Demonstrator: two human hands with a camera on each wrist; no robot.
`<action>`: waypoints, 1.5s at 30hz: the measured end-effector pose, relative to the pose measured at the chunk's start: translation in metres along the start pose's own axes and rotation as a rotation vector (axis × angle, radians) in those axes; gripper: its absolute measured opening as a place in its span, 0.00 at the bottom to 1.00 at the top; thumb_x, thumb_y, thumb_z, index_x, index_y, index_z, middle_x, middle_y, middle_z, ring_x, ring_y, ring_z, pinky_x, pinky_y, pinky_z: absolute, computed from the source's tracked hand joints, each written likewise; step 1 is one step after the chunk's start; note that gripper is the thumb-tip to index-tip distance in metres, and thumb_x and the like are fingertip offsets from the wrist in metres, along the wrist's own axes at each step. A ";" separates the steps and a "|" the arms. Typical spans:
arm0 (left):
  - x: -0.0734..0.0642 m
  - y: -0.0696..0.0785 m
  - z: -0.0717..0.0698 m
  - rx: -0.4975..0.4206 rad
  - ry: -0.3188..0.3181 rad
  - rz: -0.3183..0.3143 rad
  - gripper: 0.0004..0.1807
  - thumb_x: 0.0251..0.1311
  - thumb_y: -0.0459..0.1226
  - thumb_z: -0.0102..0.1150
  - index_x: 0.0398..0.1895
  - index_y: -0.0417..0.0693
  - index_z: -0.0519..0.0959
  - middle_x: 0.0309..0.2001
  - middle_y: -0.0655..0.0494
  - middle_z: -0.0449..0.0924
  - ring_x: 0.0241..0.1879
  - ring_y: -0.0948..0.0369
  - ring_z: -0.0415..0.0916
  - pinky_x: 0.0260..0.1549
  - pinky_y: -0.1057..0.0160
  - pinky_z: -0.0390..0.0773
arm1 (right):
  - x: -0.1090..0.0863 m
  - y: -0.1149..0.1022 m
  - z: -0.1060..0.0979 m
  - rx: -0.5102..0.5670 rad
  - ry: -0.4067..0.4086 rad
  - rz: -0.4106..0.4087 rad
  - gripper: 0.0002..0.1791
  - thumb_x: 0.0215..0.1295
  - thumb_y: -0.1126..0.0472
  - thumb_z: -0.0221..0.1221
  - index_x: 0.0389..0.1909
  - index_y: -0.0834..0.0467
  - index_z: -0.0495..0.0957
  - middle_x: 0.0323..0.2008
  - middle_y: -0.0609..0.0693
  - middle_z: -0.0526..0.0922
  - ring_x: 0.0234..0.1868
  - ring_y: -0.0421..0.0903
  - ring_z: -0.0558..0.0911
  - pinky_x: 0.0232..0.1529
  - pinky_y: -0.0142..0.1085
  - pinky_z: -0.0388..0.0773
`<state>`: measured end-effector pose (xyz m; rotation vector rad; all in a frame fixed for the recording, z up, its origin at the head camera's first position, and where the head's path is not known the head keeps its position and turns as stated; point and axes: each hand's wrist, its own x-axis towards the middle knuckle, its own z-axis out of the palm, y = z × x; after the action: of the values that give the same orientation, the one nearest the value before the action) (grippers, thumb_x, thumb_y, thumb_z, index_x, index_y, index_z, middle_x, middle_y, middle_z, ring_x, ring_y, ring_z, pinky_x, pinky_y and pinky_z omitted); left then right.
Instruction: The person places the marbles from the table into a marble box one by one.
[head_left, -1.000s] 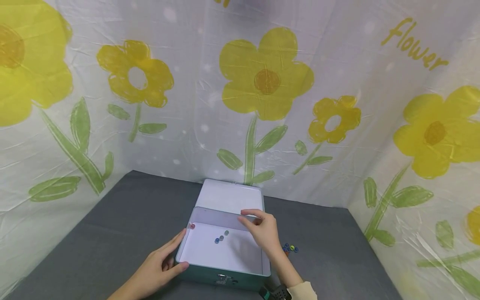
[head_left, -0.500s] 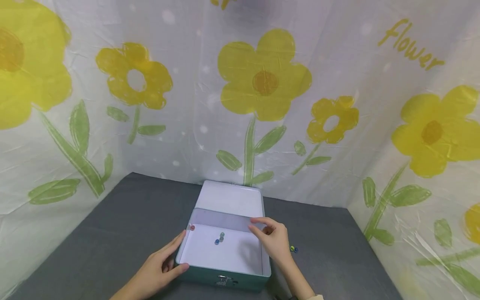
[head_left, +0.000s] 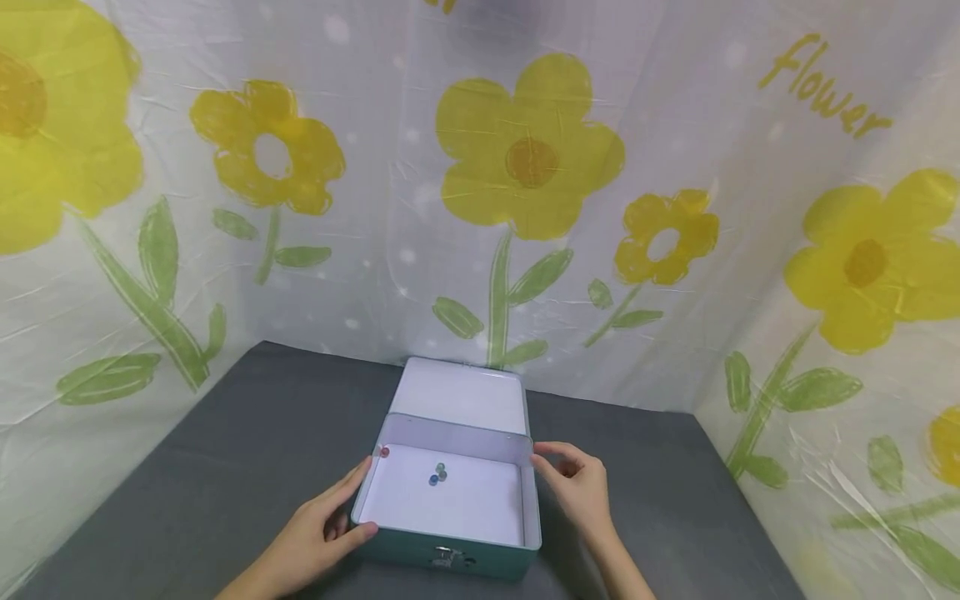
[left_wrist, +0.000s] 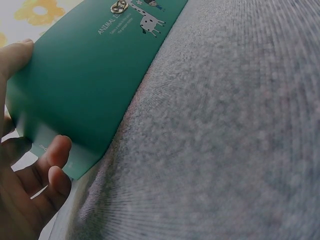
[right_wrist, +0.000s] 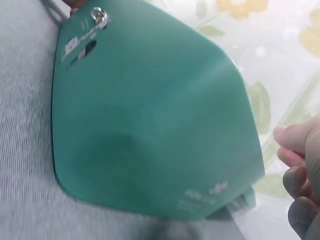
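Left grip (head_left: 326, 521) on the green box (head_left: 401, 546), right grip (head_left: 581, 492) just beside it

With the left grip, spans the near left corner of the box, with fingers and thumb spread wide: touches the front corner with the thumb and the left rim, farther back, with the first finger. In the left wrist view, shows more fingertips bent beside the end wall; cannot tell about contact there.

Holds the right grip relaxed and loosely bent near the far right corner, with thumb and first finger slightly apart at the tips. Comes right up to the rim in the head view, but shows a gap from the box in the right wrist view.

Find the box upright on the dark grey surface (head_left: 300, 433), with the white-lined lid (head_left: 459, 396) folded back behind. Inside, see a red bead (head_left: 385, 452) at the back left, and, near the middle, a green bead (head_left: 440, 467), a grey bead (head_left: 442, 476) and a blue bead (head_left: 433, 480) close together. On the front wall, see a metal clasp (head_left: 446, 554) and a giraffe print (left_wrist: 150, 24). Beyond, see a pale curtain (head_left: 367, 175) printed with yellow flowers.
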<state>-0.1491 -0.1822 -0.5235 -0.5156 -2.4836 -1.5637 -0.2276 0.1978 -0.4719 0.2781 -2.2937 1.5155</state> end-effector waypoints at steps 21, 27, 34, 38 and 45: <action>0.000 0.001 -0.001 -0.008 -0.010 -0.010 0.45 0.66 0.46 0.74 0.83 0.54 0.64 0.67 0.47 0.75 0.22 0.73 0.63 0.22 0.68 0.72 | -0.010 0.034 -0.043 -0.140 0.036 0.095 0.10 0.61 0.66 0.76 0.44 0.60 0.91 0.10 0.41 0.69 0.10 0.30 0.59 0.13 0.25 0.57; 0.000 0.002 -0.001 -0.005 -0.006 -0.009 0.44 0.66 0.45 0.74 0.83 0.53 0.64 0.65 0.47 0.75 0.22 0.73 0.63 0.23 0.68 0.72 | -0.015 0.046 -0.049 -0.172 0.044 0.116 0.11 0.62 0.64 0.76 0.44 0.61 0.90 0.23 0.52 0.86 0.09 0.30 0.59 0.12 0.25 0.59; 0.000 0.002 -0.001 -0.008 -0.008 -0.006 0.44 0.66 0.45 0.73 0.83 0.53 0.64 0.64 0.47 0.75 0.22 0.73 0.63 0.22 0.68 0.72 | -0.020 0.062 -0.053 -0.250 0.013 0.148 0.12 0.62 0.61 0.76 0.45 0.61 0.90 0.11 0.43 0.71 0.09 0.29 0.57 0.13 0.24 0.57; 0.000 0.002 -0.001 -0.010 -0.005 -0.009 0.44 0.66 0.44 0.74 0.83 0.52 0.64 0.64 0.47 0.75 0.22 0.73 0.63 0.22 0.68 0.72 | -0.020 0.069 -0.054 -0.261 -0.007 0.195 0.12 0.62 0.62 0.76 0.44 0.61 0.90 0.17 0.44 0.81 0.09 0.31 0.59 0.13 0.24 0.57; -0.001 0.003 -0.001 -0.015 -0.004 -0.010 0.44 0.66 0.45 0.74 0.83 0.54 0.64 0.70 0.45 0.73 0.22 0.73 0.63 0.22 0.68 0.72 | -0.020 0.073 -0.054 -0.248 -0.032 0.274 0.12 0.63 0.63 0.75 0.46 0.61 0.90 0.38 0.53 0.92 0.11 0.34 0.64 0.15 0.26 0.59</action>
<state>-0.1475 -0.1822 -0.5212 -0.5100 -2.4828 -1.5878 -0.2246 0.2757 -0.5228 -0.0836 -2.5973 1.3308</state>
